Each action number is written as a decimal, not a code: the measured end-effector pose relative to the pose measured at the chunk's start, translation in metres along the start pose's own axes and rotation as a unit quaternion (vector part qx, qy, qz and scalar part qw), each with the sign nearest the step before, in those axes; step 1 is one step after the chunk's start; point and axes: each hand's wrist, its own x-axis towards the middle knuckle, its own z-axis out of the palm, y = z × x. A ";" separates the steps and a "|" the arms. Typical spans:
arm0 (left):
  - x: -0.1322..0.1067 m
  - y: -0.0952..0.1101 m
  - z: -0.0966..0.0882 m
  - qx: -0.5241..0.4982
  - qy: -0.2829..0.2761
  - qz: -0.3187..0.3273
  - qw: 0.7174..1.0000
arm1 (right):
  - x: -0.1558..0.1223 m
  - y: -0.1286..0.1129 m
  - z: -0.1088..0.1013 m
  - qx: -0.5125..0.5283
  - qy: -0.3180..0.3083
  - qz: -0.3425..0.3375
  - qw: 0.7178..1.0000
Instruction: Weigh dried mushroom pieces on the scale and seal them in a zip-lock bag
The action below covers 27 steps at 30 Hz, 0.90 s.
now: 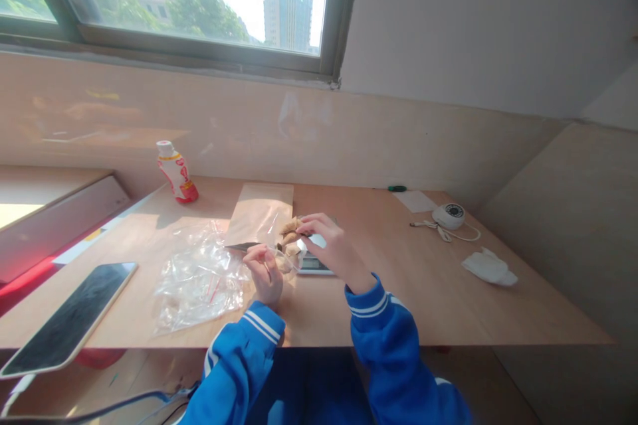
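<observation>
My left hand (265, 273) is closed at the middle of the table, gripping a small clear plastic container (288, 263); whether it is a cup or a bag I cannot tell. A dark, pointed, flat thing (243, 246) sticks out to the left from those fingers. Light-brown, dried-looking pieces (291, 239) show at the container's top. My right hand (326, 242) pinches one brown piece (302, 234) there between thumb and fingers. Beneath the right hand lies a small digital scale (319, 267), partly hidden. Crumpled clear plastic bags (199, 289) spread beside my left hand.
Behind the hands lies a brown paper bag (259, 207). A red-and-white bottle (177, 172) stands at back left, a phone (70, 319) lies front left. On the right are a white dome camera (448, 215) with cable, crumpled white tissue (489, 267) and a green-handled tool (397, 188).
</observation>
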 end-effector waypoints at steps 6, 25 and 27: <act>-0.001 -0.002 -0.002 -0.005 -0.013 0.004 1.000 | 0.014 -0.003 0.030 -0.071 -0.103 0.032 0.992; -0.001 0.006 0.001 -0.009 0.049 0.044 0.998 | -0.044 0.000 0.046 0.139 -0.024 0.239 0.961; -0.002 0.007 0.001 -0.015 0.037 0.046 0.998 | -0.047 0.001 0.053 0.198 0.002 0.264 0.944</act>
